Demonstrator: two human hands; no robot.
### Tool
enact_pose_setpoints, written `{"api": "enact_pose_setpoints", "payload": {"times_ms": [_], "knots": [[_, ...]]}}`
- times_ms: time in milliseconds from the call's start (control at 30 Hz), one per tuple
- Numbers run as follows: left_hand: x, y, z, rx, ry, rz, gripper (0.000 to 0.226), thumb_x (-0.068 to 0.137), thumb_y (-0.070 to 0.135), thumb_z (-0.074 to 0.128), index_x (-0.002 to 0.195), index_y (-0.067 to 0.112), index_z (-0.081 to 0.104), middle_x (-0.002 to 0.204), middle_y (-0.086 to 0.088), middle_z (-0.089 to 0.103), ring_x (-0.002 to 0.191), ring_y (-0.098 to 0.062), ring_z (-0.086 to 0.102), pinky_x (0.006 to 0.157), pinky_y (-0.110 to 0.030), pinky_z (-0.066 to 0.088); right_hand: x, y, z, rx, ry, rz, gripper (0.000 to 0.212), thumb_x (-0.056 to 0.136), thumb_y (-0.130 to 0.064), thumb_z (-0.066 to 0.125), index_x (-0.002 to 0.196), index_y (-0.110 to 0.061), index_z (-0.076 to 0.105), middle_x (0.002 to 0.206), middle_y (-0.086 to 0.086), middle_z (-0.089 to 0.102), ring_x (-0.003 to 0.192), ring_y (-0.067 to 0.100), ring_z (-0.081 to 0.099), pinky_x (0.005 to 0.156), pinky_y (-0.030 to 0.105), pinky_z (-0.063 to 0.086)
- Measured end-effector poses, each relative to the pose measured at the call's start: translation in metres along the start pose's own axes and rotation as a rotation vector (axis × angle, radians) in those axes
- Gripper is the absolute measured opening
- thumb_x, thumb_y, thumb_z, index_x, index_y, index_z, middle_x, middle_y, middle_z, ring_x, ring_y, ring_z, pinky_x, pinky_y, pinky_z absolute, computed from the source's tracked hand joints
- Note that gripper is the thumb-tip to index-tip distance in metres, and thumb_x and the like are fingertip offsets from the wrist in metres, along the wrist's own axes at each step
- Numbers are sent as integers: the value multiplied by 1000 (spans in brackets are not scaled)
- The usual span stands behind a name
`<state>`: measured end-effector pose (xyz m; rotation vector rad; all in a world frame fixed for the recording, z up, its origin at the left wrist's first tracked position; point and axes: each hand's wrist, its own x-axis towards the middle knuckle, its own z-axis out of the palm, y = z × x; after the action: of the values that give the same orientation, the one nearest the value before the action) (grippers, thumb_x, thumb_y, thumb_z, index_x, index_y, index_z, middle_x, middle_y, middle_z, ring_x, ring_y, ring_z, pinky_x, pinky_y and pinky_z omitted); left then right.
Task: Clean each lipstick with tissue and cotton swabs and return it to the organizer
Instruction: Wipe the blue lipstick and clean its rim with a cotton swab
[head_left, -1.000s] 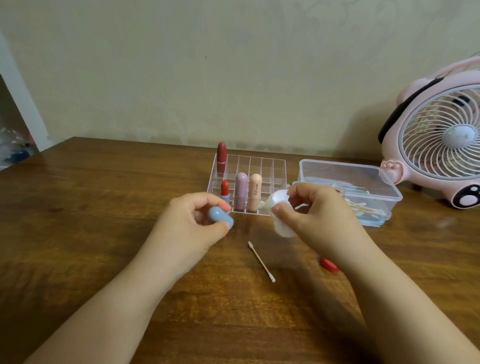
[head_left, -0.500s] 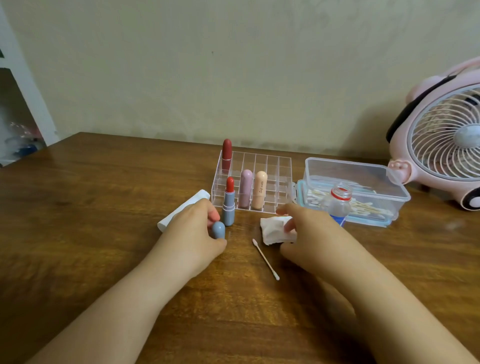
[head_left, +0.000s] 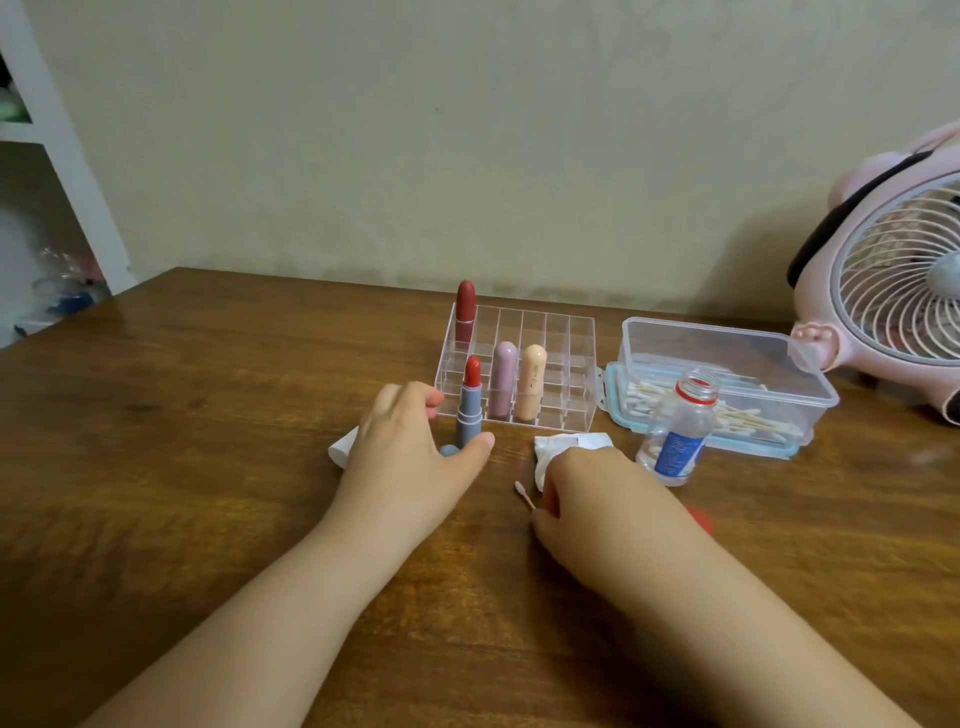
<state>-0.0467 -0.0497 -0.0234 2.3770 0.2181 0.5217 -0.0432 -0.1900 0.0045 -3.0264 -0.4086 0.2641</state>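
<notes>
Glossy wooden table (head_left: 208, 441), clear plastic organizer (head_left: 582, 364), crumpled tissue (head_left: 566, 442).

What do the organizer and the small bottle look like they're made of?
Organizer: clear hard plastic, likely acrylic, since its glossy grid walls show the lipsticks and table through them. Small bottle: thin clear plastic, probably; see-through, uncapped, with a red neck ring and blue label.

No legible text anywhere.
</notes>
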Motion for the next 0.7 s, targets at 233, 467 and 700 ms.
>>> {"api": "enact_pose_setpoints", "payload": {"times_ms": [233, 467, 700], "knots": [[10, -5, 12, 33, 17, 32, 51, 82, 44, 64, 124, 18, 53, 118, 5, 50, 113, -10, 41, 86, -22, 32, -6, 7, -5, 228, 194, -54, 17, 87, -30, 55, 88, -19, 68, 85, -1, 67, 79, 14, 62, 75, 29, 54], [13, -5, 14, -8, -1, -35, 46, 80, 43, 67, 119, 22, 56, 113, 7, 61, 115, -12, 45, 89, -32, 43, -8, 13, -16, 535, 404, -96, 11, 87, -25, 60, 77, -29, 62, 72, -9, 68, 62, 3, 58, 54, 11, 42], [13, -4, 14, -38, -24, -43, 35, 82, 35, 68, 114, 22, 60, 109, 5, 64, 111, -14, 50, 92, -38, 45, -8, 13, -18, 782, 369, -132, 14, 86, -23, 65, 79, -35, 61, 74, -10, 70, 63, -2, 60, 61, 14, 49]]}}
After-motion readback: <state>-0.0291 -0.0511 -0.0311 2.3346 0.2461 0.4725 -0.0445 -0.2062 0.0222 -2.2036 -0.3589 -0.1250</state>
